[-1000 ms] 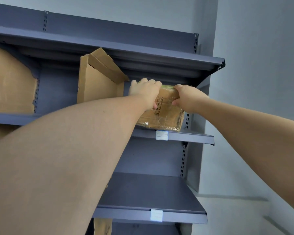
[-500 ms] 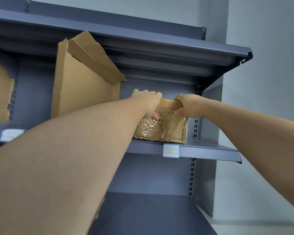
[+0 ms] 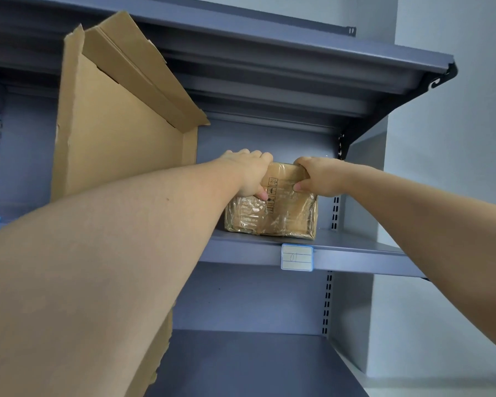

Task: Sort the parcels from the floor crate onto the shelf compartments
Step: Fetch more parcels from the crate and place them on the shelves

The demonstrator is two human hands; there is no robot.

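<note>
The parcel (image 3: 272, 216) is a small brown carton wrapped in shiny clear film. It sits flat on the shelf (image 3: 355, 255), close to the front edge, in the right-end compartment. Its long axis runs left to right along the shelf, and the side with the little printed handling symbols faces us. Directly below it, a white label tag (image 3: 297, 257) is clipped to the shelf lip with something handwritten on it that we can't read for sure.

Both our arms are stretched up and forward. Our left hand (image 3: 249, 173) grips the parcel's top left corner, fingers curled over the top and thumb pressed on the front face. Our right hand (image 3: 315, 174) does the same on the top right corner, thumb on the front and fingers hooked over the top edge. The hands sit close together, with just a strip of the carton's top showing between them.

Just left of the parcel, a tall cardboard divider (image 3: 121, 138) stands upright on the same shelf, its torn flap leaning up against the upper shelf (image 3: 298, 61). A lower shelf (image 3: 241, 362) shows underneath. It's all grey-blue metal racking against a pale wall (image 3: 455, 138).
</note>
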